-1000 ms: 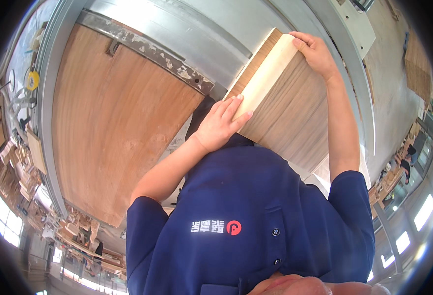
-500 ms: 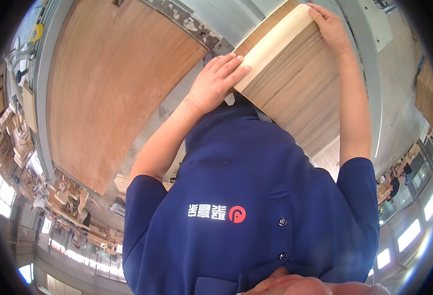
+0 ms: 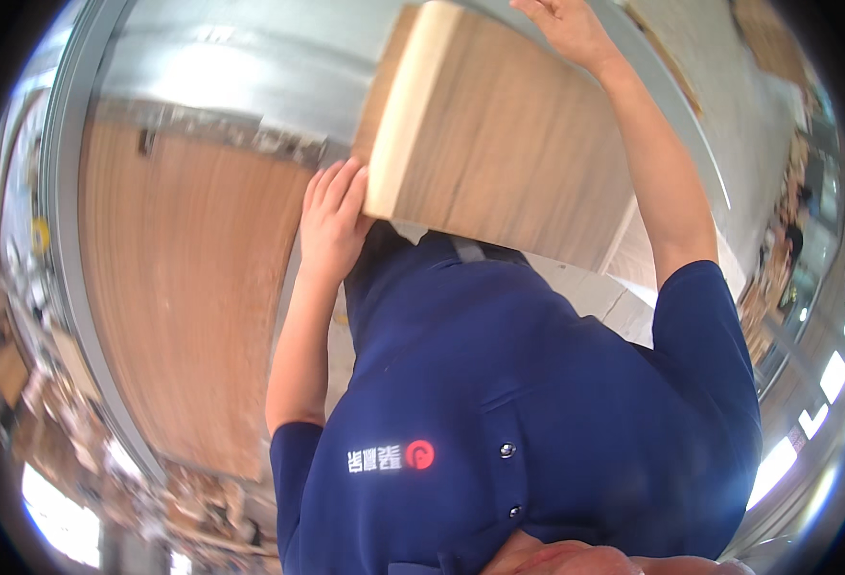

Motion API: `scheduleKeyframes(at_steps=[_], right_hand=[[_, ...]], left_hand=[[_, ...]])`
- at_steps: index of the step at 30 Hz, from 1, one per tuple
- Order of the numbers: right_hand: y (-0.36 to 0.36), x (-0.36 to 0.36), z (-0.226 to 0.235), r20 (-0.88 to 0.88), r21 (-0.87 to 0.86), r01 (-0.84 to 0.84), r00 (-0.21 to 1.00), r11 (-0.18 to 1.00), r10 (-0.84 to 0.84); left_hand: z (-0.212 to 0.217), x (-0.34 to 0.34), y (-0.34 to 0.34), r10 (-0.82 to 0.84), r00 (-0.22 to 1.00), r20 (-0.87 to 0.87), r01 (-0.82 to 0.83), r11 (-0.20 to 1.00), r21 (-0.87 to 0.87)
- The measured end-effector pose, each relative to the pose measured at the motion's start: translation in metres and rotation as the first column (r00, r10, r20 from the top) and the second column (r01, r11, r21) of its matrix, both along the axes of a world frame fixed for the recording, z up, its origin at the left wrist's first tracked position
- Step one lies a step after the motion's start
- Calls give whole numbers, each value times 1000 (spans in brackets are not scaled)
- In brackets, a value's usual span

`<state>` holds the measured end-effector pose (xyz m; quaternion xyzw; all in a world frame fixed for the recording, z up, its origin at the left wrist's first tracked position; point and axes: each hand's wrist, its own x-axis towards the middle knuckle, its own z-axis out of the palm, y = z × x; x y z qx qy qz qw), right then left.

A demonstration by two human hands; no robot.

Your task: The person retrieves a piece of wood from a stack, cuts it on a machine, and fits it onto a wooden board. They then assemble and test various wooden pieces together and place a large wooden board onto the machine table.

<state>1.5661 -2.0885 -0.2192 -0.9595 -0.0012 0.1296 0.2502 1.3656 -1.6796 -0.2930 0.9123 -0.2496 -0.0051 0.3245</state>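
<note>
A brown wood-grained board (image 3: 509,134) lies at a slant in front of me, with a thick pale wooden strip (image 3: 413,115) along its left edge. My left hand (image 3: 334,220) is at the near end of that strip, its fingers together and closed around the corner; the thumb is partly hidden. Past the strip, a narrow band of another brown wooden surface (image 3: 381,101) shows. My right hand (image 3: 568,27) is raised near the top of the view, apart from the board, with fingers stretched out and partly cut off by the picture's edge.
To the left lies a large reddish-brown wooden panel (image 3: 187,287) beside a shiny metal surface (image 3: 211,72). A grey metal rail (image 3: 68,230) curves along its outer side. Wood pieces (image 3: 68,422) are piled at the far left, blurred.
My right hand has come off the far end of the pale strip. The left hand stays at its near corner. The whole view has turned, shifting board and panel leftward.
</note>
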Motion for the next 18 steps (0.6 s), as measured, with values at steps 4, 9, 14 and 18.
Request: scheduleKeyframes(at_steps=[4, 9, 14, 18], right_hand=[[-137, -85, 17, -1, -25, 163, 987, 986, -163], [-219, -198, -22, -112, -33, 361, 925, 932, -362], [-228, -211, -36, -65, 135, 435, 900, 890, -431], [-231, -218, -44, -75, 198, 439, 898, 876, -433]], left_hand=[[-8, 3, 11, -69, 996, 55, 66, 996, 57], [-6, 14, 15, -147, 986, 76, 135, 980, 144], [15, 6, -10, -184, 982, 49, 158, 930, 332], [23, -4, -25, -152, 988, 28, 128, 904, 408]])
